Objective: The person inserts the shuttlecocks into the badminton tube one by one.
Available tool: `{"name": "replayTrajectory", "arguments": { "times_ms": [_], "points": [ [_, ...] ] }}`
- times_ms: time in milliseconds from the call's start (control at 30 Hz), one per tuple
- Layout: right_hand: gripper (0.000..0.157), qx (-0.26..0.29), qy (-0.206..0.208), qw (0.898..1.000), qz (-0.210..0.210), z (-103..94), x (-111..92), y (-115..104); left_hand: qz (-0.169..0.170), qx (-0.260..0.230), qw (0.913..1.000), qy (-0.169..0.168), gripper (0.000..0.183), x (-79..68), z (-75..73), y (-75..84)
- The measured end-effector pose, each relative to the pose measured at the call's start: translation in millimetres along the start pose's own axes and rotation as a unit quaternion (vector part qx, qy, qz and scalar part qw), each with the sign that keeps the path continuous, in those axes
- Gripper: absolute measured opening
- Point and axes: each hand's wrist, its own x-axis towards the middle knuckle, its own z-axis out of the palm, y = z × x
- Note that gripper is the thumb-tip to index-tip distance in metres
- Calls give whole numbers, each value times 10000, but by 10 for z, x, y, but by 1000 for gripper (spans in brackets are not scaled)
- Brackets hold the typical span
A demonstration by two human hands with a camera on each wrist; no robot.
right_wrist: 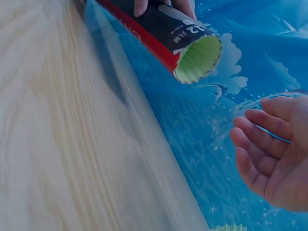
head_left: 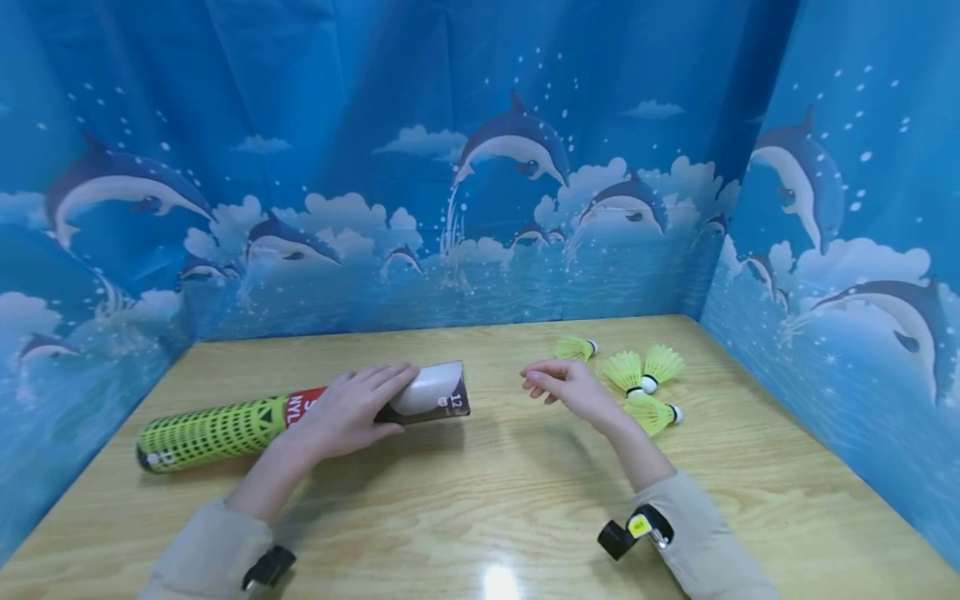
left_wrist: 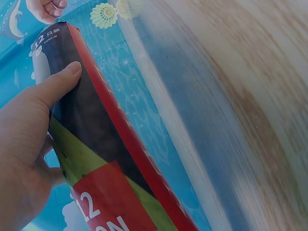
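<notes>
Four loose shuttlecocks [head_left: 649, 412] near right back corner of table [head_left: 465, 517], well apart from tube [head_left: 277, 417], one end toward left edge. Left hand [head_left: 345, 417] clamped round tube, seemingly steadying open mouth toward right hand [head_left: 573, 387]: fingers loosely bent, empty.

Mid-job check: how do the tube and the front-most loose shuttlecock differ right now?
The tube is long and cylindrical; the shuttlecock is much shorter and flared. The left hand grips the tube; no hand holds the shuttlecock. The tube has red and black printed areas with lettering; the shuttlecock has a plain white base. Both show yellow-green.
</notes>
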Motion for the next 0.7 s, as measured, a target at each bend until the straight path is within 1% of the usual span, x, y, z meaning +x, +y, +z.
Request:
{"name": "replayTrajectory", "arguments": {
  "times_ms": [133, 300, 400, 567, 700],
  "points": [
    [37, -28, 234, 9996, 137, -126, -50, 44, -8, -10, 10000, -10, 82, 0, -1, 0],
    [39, -158, 404, 9990, 97, -309, -139, 113, -6, -6, 10000, -9, 82, -5, -3, 4],
    [40, -212, 528, 9982, 186, -431, -207, 159, -11, -10, 10000, -11, 82, -3, -5, 8],
    [45, -333, 846, 9951, 390, -643, -338, 215, -55, -29, 10000, -34, 82, 3, -9, 12],
    [48, -609, 1064, 9911, 509, -816, -449, 283, -78, -39, 10000, -39, 82, 8, -14, 15]
  ]
}}
